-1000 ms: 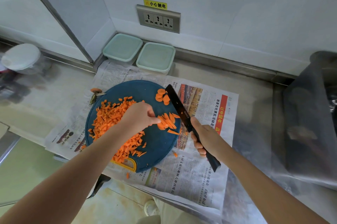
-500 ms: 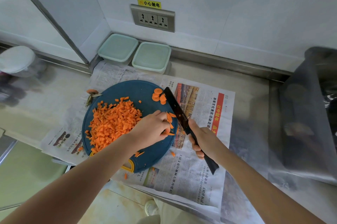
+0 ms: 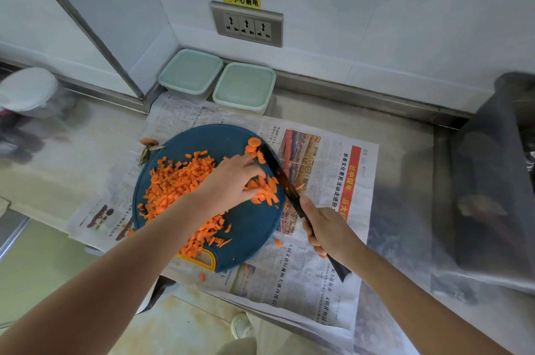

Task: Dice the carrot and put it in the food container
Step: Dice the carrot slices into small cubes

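A round blue cutting board (image 3: 246, 227) lies on newspaper and carries a heap of diced carrot (image 3: 176, 184) on its left half. A few carrot slices (image 3: 254, 143) sit at its far right edge. My left hand (image 3: 228, 184) lies over a bunch of carrot strips (image 3: 267, 194) near the board's right side, fingers bent down onto them. My right hand (image 3: 330, 231) grips the handle of a dark knife (image 3: 282, 178), whose blade stands just right of the strips. Two lidded pale green food containers (image 3: 191, 72) (image 3: 244, 87) stand against the back wall.
Newspaper (image 3: 324, 239) covers the counter under the board. A carrot top (image 3: 149, 142) lies off the board's left edge, and stray bits (image 3: 277, 242) dot the paper. A plastic-wrapped dark appliance (image 3: 492, 181) fills the right side. A white-lidded jar (image 3: 29, 91) stands far left.
My left hand has moved right from the diced heap onto the carrot strips beside the blade. The knife has stayed at the board's right side.
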Demonstrator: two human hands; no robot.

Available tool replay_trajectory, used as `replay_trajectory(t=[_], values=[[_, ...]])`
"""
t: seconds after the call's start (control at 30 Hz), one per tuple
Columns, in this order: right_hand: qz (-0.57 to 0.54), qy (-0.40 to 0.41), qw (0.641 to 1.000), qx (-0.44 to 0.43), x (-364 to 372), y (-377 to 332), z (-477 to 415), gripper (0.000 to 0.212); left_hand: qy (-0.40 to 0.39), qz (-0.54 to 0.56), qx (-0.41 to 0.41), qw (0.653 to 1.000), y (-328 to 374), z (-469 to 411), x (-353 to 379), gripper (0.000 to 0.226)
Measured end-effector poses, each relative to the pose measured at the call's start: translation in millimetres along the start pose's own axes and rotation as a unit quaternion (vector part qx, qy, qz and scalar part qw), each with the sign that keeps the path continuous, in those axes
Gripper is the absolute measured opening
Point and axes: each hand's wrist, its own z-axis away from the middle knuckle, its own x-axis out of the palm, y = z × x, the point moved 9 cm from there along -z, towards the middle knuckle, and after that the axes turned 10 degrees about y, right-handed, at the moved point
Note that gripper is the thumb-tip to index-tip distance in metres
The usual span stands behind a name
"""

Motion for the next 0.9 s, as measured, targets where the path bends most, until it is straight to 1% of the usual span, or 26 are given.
replay_trajectory(t=[0.07,0.1,0.13,0.17,0.2,0.23,0.27,0.3,0.37,0.4,0.43,0.57,0.67,0.9], values=[[0.061,0.007,0.997,-0.052,6.1,-3.1,3.6,0.056,0.055,0.077,-0.084,0.992,-13.2,9.1,-10.9,0.021],[0.090,0.007,0.993,-0.078,11.2,-5.0,6.1,0.058,0.081,0.105,-0.139,0.981,-23.2,16.0,-15.0,0.016],[0.113,0.007,0.989,-0.097,15.7,-5.4,8.1,0.059,0.089,0.134,-0.204,0.966,-34.7,23.1,-14.2,0.014],[0.129,0.007,0.985,-0.111,19.8,-6.2,9.7,0.060,0.073,0.169,-0.272,0.944,-45.0,30.8,-7.3,0.018],[0.144,0.006,0.982,-0.121,23.8,-6.8,10.2,0.060,0.029,0.209,-0.334,0.918,-51.6,39.7,5.8,0.024],[0.158,0.008,0.979,-0.129,26.7,-8.5,10.5,0.059,-0.026,0.251,-0.379,0.891,-51.2,48.0,20.1,0.027],[0.171,0.010,0.976,-0.137,28.5,-10.9,9.9,0.058,-0.071,0.289,-0.405,0.864,-46.3,54.0,31.3,0.029],[0.183,0.012,0.972,-0.146,32.1,-14.3,9.3,0.058,-0.095,0.324,-0.421,0.842,-42.5,59.3,38.7,0.029],[0.199,0.022,0.966,-0.163,34.1,-21.7,6.7,0.059,-0.101,0.378,-0.435,0.811,-36.6,61.2,44.6,0.029],[0.206,0.025,0.963,-0.170,35.6,-25.6,4.0,0.059,-0.096,0.393,-0.439,0.802,-37.3,60.8,45.1,0.029],[0.211,0.028,0.961,-0.174,36.2,-29.5,1.1,0.059,-0.095,0.397,-0.438,0.801,-38.0,59.4,45.1,0.028],[0.239,0.031,0.954,-0.178,36.0,-39.5,-8.0,0.061,-0.126,0.383,-0.417,0.815,-35.4,50.3,41.8,0.022],[0.254,0.025,0.950,-0.179,36.7,-39.9,-6.8,0.061,-0.132,0.386,-0.411,0.815,-35.3,45.7,40.1,0.019],[0.260,0.025,0.950,-0.173,40.9,-29.8,0.4,0.060,-0.141,0.374,-0.407,0.822,-39.6,41.6,42.6,0.024]])
